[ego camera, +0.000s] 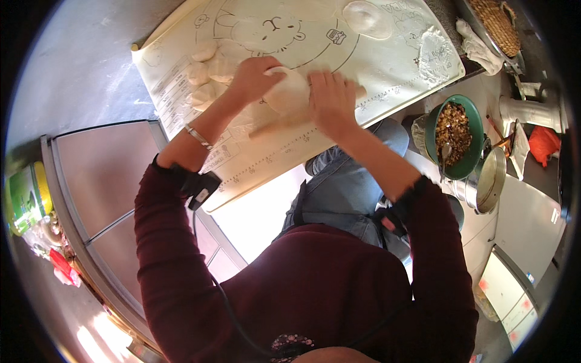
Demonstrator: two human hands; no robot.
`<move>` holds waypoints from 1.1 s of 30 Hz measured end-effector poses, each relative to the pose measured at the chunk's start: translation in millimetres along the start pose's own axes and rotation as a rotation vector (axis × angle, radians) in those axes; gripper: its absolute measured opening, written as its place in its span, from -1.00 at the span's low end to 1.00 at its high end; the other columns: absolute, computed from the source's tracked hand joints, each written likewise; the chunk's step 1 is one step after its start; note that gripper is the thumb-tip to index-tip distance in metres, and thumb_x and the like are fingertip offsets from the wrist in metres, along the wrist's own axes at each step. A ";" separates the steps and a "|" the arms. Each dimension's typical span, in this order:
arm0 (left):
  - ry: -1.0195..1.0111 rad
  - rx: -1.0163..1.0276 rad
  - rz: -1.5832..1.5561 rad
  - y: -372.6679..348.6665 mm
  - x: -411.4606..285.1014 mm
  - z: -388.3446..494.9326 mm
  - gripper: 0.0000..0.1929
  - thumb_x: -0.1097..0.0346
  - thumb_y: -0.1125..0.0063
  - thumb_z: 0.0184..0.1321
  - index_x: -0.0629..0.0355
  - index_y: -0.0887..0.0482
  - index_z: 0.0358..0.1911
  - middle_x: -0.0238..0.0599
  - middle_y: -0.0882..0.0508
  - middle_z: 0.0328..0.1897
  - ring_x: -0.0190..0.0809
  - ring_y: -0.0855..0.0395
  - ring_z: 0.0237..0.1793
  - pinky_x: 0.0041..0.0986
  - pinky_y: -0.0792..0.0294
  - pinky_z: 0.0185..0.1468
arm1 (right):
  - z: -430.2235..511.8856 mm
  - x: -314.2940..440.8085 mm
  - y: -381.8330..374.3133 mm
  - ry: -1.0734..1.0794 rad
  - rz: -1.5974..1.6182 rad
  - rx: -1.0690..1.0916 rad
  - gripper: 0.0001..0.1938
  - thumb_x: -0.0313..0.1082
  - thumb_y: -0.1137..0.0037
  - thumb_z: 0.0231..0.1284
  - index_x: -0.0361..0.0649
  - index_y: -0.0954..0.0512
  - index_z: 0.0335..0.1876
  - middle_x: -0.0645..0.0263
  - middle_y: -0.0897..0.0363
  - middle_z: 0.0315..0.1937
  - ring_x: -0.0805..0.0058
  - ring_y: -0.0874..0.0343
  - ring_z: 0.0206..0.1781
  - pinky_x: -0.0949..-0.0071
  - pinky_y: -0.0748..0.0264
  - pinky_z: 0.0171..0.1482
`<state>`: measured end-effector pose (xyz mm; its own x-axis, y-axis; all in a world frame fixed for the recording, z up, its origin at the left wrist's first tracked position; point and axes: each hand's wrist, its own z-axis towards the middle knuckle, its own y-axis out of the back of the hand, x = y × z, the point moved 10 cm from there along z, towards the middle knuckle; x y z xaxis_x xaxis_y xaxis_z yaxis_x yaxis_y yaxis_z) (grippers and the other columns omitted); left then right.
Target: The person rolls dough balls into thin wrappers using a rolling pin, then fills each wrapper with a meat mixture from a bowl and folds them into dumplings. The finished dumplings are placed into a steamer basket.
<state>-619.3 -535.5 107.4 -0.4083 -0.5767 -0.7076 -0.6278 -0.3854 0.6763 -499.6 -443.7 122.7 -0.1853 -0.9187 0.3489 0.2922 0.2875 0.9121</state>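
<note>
My left hand pinches the far left edge of a flattened round of dough. My right hand, blurred, lies over a wooden rolling pin at the round's right side, hiding part of the pin. The pin slants across the near side of the dough, its far end showing past my right fingers. Several pieces of dough sit beside my left wrist. Farther off lies a rolled-out dough wrapper. All of this rests on a printed pastry mat.
Loose flour covers the mat's right corner. To the right, a green bowl holds chopped filling and a spoon. Near it are a metal pot, a white cloth and a red bag. A cabinet stands at left.
</note>
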 end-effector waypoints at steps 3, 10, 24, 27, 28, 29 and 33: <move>0.250 0.143 -0.407 -16.5 23.9 -20.5 -0.63 0.27 -0.26 0.01 0.33 -0.68 -0.10 -0.01 -0.73 -0.26 -0.14 -0.69 -0.26 -0.39 -0.48 -0.11 | -20.1 0.5 2.8 0.037 0.047 0.034 -0.71 -0.42 -0.08 -0.02 -0.10 -0.44 -0.11 0.29 -0.52 -0.18 0.27 -0.45 -0.03 0.18 -0.29 -0.09; 0.038 0.146 0.243 -4.2 -5.5 -1.1 -0.63 0.23 -0.25 -0.01 0.21 -0.70 -0.10 0.04 -0.71 -0.28 -0.02 -0.67 -0.27 -0.37 -0.48 -0.11 | 79.1 17.3 -11.2 0.041 -0.094 -0.115 -0.74 -0.37 -0.07 0.01 -0.11 -0.45 -0.11 0.27 -0.52 -0.21 0.29 -0.44 -0.02 0.15 -0.27 -0.09; 0.056 0.256 0.279 -6.4 3.2 -6.9 -0.56 0.27 -0.30 0.06 0.34 -0.63 0.01 -0.14 -0.73 -0.14 -0.26 -0.66 -0.19 -0.40 -0.45 -0.06 | 76.0 31.2 -7.2 0.115 -0.066 -0.186 -0.76 -0.38 -0.08 -0.02 -0.11 -0.45 -0.17 0.26 -0.52 -0.23 0.27 -0.46 -0.05 0.14 -0.28 -0.11; 0.001 0.131 0.347 -3.4 -2.4 0.1 -0.55 0.15 -0.30 0.09 0.34 -0.64 -0.02 0.01 -0.71 -0.14 -0.16 -0.70 -0.23 -0.37 -0.49 -0.13 | 62.4 24.9 -8.4 0.077 -0.001 -0.142 -0.75 -0.37 -0.08 -0.04 -0.10 -0.45 -0.17 0.26 -0.52 -0.23 0.27 -0.45 -0.08 0.15 -0.28 -0.12; -0.002 0.078 0.255 -1.2 0.4 -1.1 -0.56 0.16 -0.30 0.10 0.33 -0.64 -0.03 -0.02 -0.72 -0.14 -0.18 -0.70 -0.22 -0.38 -0.49 -0.13 | 42.4 21.1 -8.8 0.068 0.014 -0.094 -0.75 -0.39 -0.09 -0.04 -0.10 -0.45 -0.17 0.28 -0.52 -0.21 0.28 -0.45 -0.06 0.17 -0.29 -0.12; -0.005 0.023 0.155 0.6 4.3 -3.6 -0.57 0.16 -0.30 0.11 0.33 -0.64 -0.03 -0.05 -0.72 -0.14 -0.21 -0.69 -0.22 -0.39 -0.49 -0.13 | 12.6 17.3 -2.2 0.081 0.022 -0.084 -0.74 -0.41 -0.09 -0.05 -0.10 -0.45 -0.16 0.29 -0.52 -0.19 0.29 -0.45 -0.04 0.19 -0.30 -0.12; 0.233 0.162 -0.580 -14.6 37.5 -23.5 -0.57 0.26 -0.29 0.00 0.36 -0.65 -0.06 -0.23 -0.73 -0.29 -0.34 -0.65 -0.25 -0.41 -0.49 -0.15 | -23.4 14.5 13.3 0.142 0.083 -0.107 -0.74 -0.42 -0.07 -0.02 -0.10 -0.44 -0.14 0.32 -0.52 -0.19 0.30 -0.45 -0.03 0.21 -0.30 -0.11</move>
<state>-609.9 -568.4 75.8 0.1704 -0.4561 -0.8734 -0.8026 -0.5785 0.1455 -476.5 -459.5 134.9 -0.0246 -0.9239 0.3817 0.4010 0.3407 0.8504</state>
